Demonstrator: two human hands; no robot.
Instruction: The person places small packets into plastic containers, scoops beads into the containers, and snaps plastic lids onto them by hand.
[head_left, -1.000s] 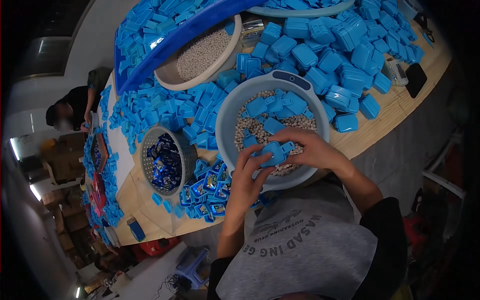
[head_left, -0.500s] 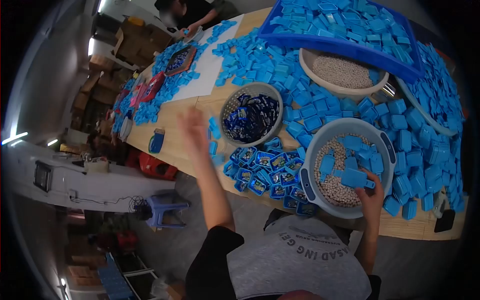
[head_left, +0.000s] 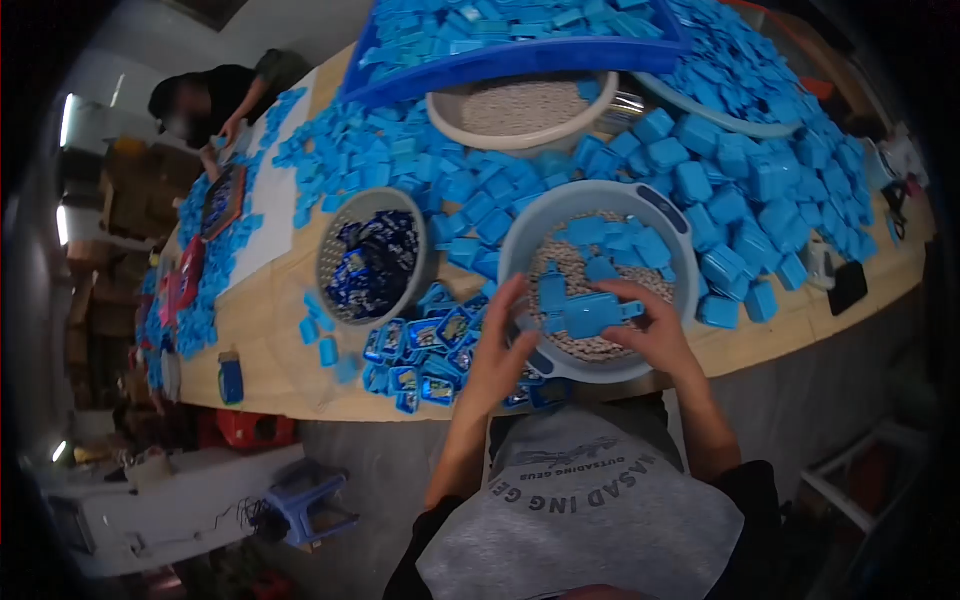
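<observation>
A blue plastic case (head_left: 590, 315) is held over the grey-blue basin (head_left: 515, 235) by my right hand (head_left: 650, 325), whose fingers grip its right end near the tab. My left hand (head_left: 502, 345) is at the basin's left rim, thumb and fingers apart, with a gap between it and the case. Small pale beads (head_left: 580, 262) and several blue pieces (head_left: 640, 243) lie inside the basin. Left of the basin, small blue trays with printed packets (head_left: 425, 332) are heaped near the table edge.
A grey perforated basket (head_left: 330, 225) holds dark blue packets. Behind it stand a beige bowl (head_left: 445, 118) of beads and a dark blue crate (head_left: 520, 62). Blue cases (head_left: 750, 205) pile up at right. Another person (head_left: 215, 100) works at far left.
My left hand has come back from the table's left side to the basin. My right hand still holds a blue case over the basin. The camera view has swung round.
</observation>
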